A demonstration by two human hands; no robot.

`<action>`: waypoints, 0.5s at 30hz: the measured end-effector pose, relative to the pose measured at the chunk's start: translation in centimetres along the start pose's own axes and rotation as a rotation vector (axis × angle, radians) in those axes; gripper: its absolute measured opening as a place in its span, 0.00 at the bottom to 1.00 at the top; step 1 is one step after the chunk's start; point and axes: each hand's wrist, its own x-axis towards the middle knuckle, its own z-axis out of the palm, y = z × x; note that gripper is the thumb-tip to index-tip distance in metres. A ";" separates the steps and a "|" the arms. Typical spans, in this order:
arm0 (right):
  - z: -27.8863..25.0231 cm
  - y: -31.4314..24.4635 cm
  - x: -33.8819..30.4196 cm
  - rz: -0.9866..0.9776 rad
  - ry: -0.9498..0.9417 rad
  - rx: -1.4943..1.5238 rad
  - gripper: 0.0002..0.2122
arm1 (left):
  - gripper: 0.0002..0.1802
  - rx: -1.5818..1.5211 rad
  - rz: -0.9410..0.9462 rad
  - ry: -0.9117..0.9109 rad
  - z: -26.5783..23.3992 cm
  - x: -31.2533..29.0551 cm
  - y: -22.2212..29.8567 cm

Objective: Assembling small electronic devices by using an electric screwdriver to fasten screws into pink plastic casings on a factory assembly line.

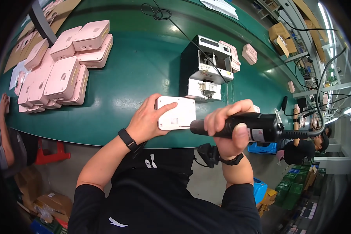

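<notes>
Right grip (230, 145) wrapped round black power screwdriver (267, 124). Left grip (144, 117) holding pale pink casing (178, 111) by left side, vented face up; casing just left of right grip. Screwdriver bit (186, 126) over casing's near right corner, contact unclear. Black-and-white machine (188, 68) on green desk (138, 80), beyond right grip. Pink casing pile (61, 80) left of and beyond left grip.

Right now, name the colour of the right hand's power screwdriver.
The screwdriver is mostly black; see the head view.
</notes>
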 end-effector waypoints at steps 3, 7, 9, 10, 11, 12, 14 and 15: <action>0.0 1.5 -0.7 0.072 0.014 -0.031 0.21 | 0.42 -0.005 0.004 0.007 0.1 0.1 0.1; -0.3 2.1 -0.8 0.042 -0.009 -0.004 0.21 | 0.42 -0.018 -0.001 -0.008 -0.1 0.3 0.2; -0.2 2.3 -1.1 0.043 -0.010 -0.001 0.21 | 0.41 -0.013 -0.002 0.004 0.0 0.1 0.2; -0.1 2.3 -1.3 0.045 -0.008 0.004 0.21 | 0.41 -0.010 0.000 0.010 0.0 0.0 0.2; -0.1 2.3 -1.4 0.046 -0.005 0.008 0.21 | 0.41 -0.010 0.004 0.012 0.0 0.0 0.2; -0.1 2.2 -1.4 0.042 -0.005 0.006 0.21 | 0.41 -0.011 0.004 0.010 0.0 0.1 0.2; -0.1 2.0 -1.5 0.039 -0.031 -0.031 0.21 | 0.41 -0.012 0.005 0.007 0.0 0.2 0.3; -0.1 1.9 -1.5 0.037 -0.044 -0.050 0.20 | 0.41 -0.011 0.010 0.007 0.1 0.1 0.4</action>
